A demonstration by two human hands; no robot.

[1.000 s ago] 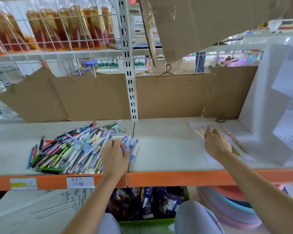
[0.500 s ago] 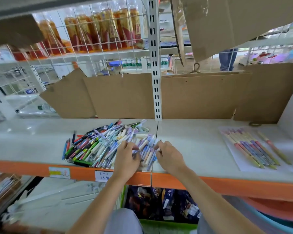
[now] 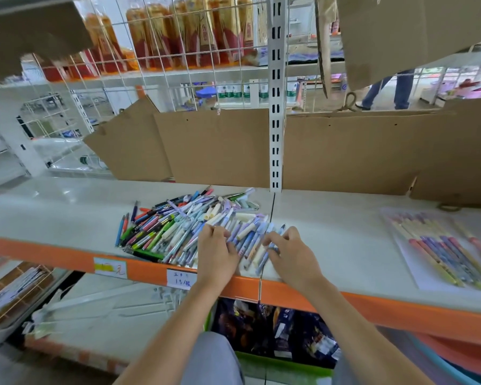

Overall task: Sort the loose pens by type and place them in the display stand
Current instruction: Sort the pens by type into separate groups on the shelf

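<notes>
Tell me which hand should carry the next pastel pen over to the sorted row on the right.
Probably the right hand: its fingers already touch pens at the pile's right edge, nearer the sorted row. The left hand would have to cross over.

both hands, left hand (image 3: 216,255) and right hand (image 3: 292,255), rest on the pen pile (image 3: 189,229); sorted pens (image 3: 442,251) lie at three o'clock.
</notes>
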